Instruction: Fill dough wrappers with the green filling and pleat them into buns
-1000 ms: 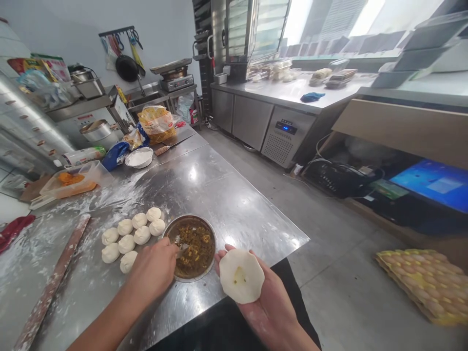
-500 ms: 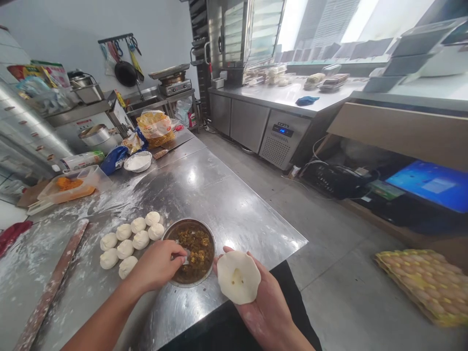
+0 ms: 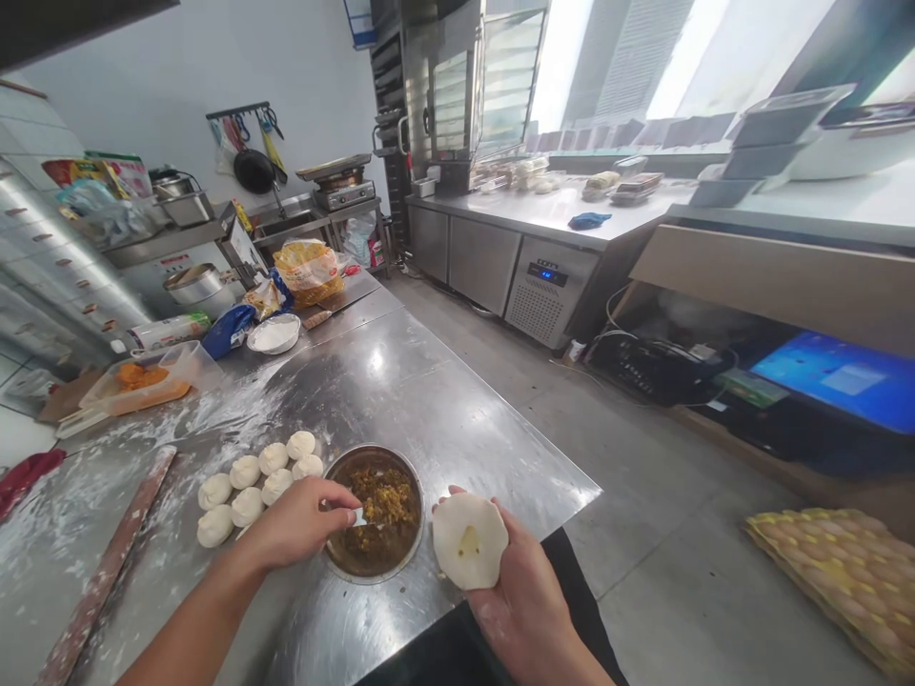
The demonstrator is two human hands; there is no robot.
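Observation:
My left hand is closed on a small spoon, whose tip sits in the brown-yellow filling of a round metal bowl. To the right of the bowl, my right hand cups a flat white dough disc with a smear of filling at its centre. The disc is tilted toward the bowl, just off the near edge of the steel table. Several white dough balls lie in two rows left of the bowl, right beside my left hand.
A long floured wooden stick lies at the table's left. Further back are a flour bowl, a plastic tub with orange contents and bags. An egg tray sits on the floor at the right. Steel counters line the far wall.
My left hand has drawn the spoon a little toward the bowl's left side. My right hand has tilted the dough disc and brought it closer to the bowl.

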